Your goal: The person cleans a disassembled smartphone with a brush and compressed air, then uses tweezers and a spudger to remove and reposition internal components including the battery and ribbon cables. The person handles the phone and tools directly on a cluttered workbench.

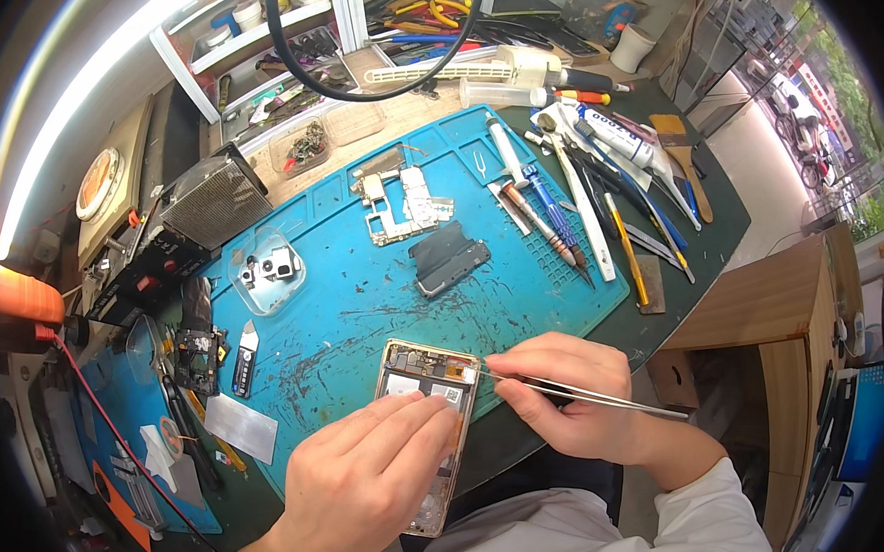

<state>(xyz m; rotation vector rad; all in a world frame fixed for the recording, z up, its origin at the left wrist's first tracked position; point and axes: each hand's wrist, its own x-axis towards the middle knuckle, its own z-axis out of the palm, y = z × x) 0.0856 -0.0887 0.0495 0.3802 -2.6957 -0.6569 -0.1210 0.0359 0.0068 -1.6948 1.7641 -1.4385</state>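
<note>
An opened smartphone (421, 361) lies near the mat's front edge, its inner parts showing at the top end. Across its middle and left side rests my left hand (360, 470), fingers pressed together and gripping it; the hand covers much of the phone. My right hand (577, 400) pinches a pair of metal tweezers (609, 399), whose tips reach the phone's upper right corner, beside a small white and orange part. Farther up the mat are a bare phone circuit board (398, 207) and a dark sheet-like phone part (449, 260).
A blue repair mat (330, 350) covers the bench. Camera modules sit in a clear dish (267, 271). A utility knife (246, 359) and a metal plate (241, 427) lie left. Screwdrivers (553, 207), a syringe (507, 151) and a brush (679, 148) lie right. A black ring (371, 97) hangs overhead.
</note>
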